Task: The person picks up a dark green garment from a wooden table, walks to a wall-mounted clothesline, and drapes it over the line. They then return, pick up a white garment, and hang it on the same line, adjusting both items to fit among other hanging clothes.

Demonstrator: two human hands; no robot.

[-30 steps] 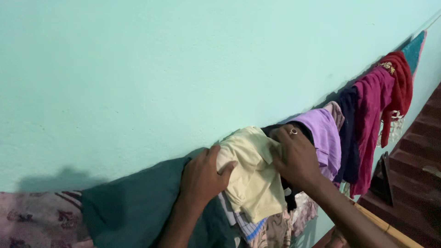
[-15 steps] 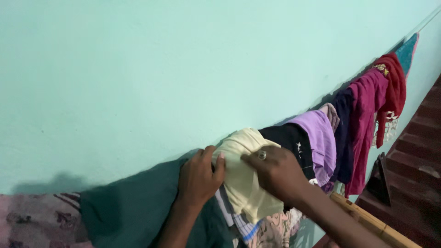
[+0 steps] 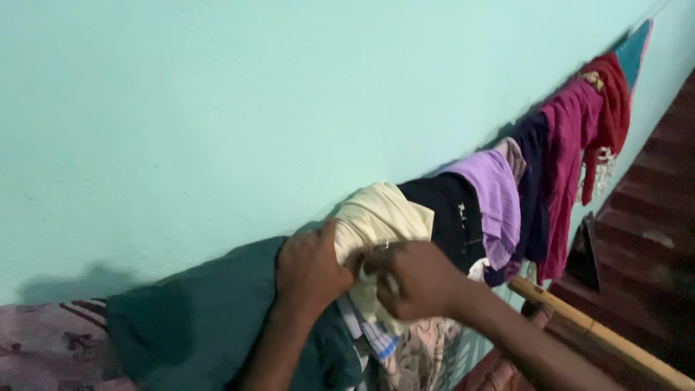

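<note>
- Our left hand (image 3: 313,269) pinches the left edge of the pale yellow cloth (image 3: 376,224), thumb up against the fabric and fingers curled shut into it.
- Our right hand (image 3: 414,279) closes on the same pale yellow cloth just to the right, knuckles toward us, bunching the lower part of the fabric; the two hands almost touch.
- The pale yellow cloth hangs folded over a line of laundry along the wall, gathered into a rounded hump at the top and creased where we squeeze it; it looks soft, plain and unpatterned.
- Directly left of the pale yellow cloth lies a dark teal garment (image 3: 195,318), touching it and partly under our left wrist.
- Further left of the teal garment sits a pink patterned fabric (image 3: 51,351).
- Below the pale yellow cloth we see a blue-and-white striped piece (image 3: 371,334) and a floral print fabric (image 3: 420,355).
- Right of the pale yellow cloth, touching it, hangs a black garment (image 3: 449,217), then a lilac one (image 3: 496,195), a navy one (image 3: 534,188), a magenta one (image 3: 568,159) and a red one (image 3: 614,108), well apart from our hands.
- Behind the pale yellow cloth rises the plain mint-green wall (image 3: 253,94), smooth and matte.
- Lower right of the cloth runs a wooden pole (image 3: 601,337) across a dark reddish floor (image 3: 651,217).
</note>
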